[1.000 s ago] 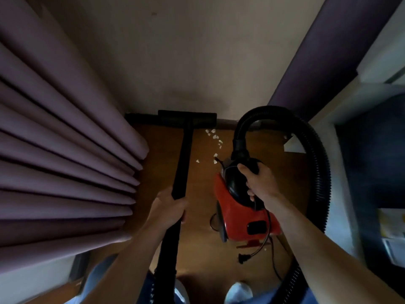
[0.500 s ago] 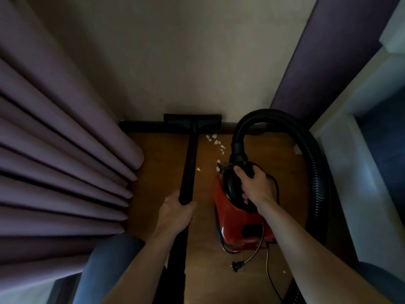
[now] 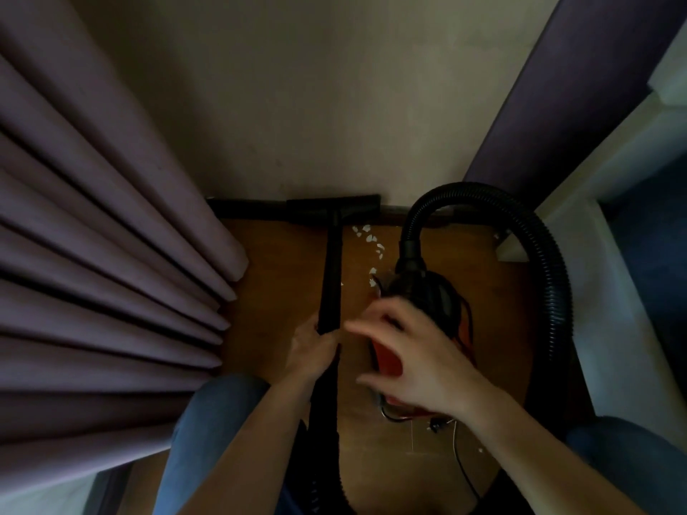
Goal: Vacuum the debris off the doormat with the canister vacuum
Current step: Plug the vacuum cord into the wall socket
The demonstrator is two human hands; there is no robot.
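A red and black canister vacuum (image 3: 442,314) stands on the brown floor, its ribbed black hose (image 3: 550,284) arching up and round to the right. The black wand (image 3: 332,276) runs forward to the flat floor nozzle (image 3: 334,209), which rests against the far wall. My left hand (image 3: 310,351) is closed round the wand. Blurred with motion, my right hand (image 3: 412,362) hovers above the canister with its fingers spread, holding nothing. Small white scraps of debris (image 3: 371,243) lie scattered between the wand and the canister. No doormat can be told apart in this dim view.
Pleated purple curtains (image 3: 104,254) fill the left side, reaching the floor beside the wand. A beige wall (image 3: 316,105) closes the far end, with a dark panel (image 3: 557,98) and white ledge (image 3: 609,291) on the right. The vacuum's cord and plug (image 3: 435,425) trail by my knees.
My right hand has come off the canister's handle and lifted toward me, fingers spread. My left hand keeps hold of the wand, and the nozzle stays at the wall.
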